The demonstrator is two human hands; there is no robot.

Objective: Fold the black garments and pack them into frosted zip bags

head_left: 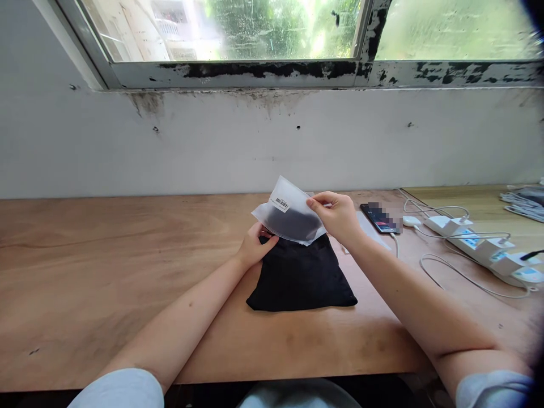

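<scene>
A black cloth item (302,277), folded into a rough trapezoid, lies on the wooden table in front of me. Over its far edge is a frosted plastic bag (293,195) with a barcode label and something dark inside. My right hand (335,212) pinches the bag's upper right side between thumb and fingers. At the far left corner of the cloth, my left hand (257,246) is closed, its thumb on top of the black fabric. Some of the left fingers are hidden beneath the bag and cloth.
Right of my hand lies a phone (380,219) with a cable plugged in, beside a pale flat sheet (374,231). A white power strip (480,249) with chargers and loose cords runs along the right. A wall and window (238,34) stand behind the table.
</scene>
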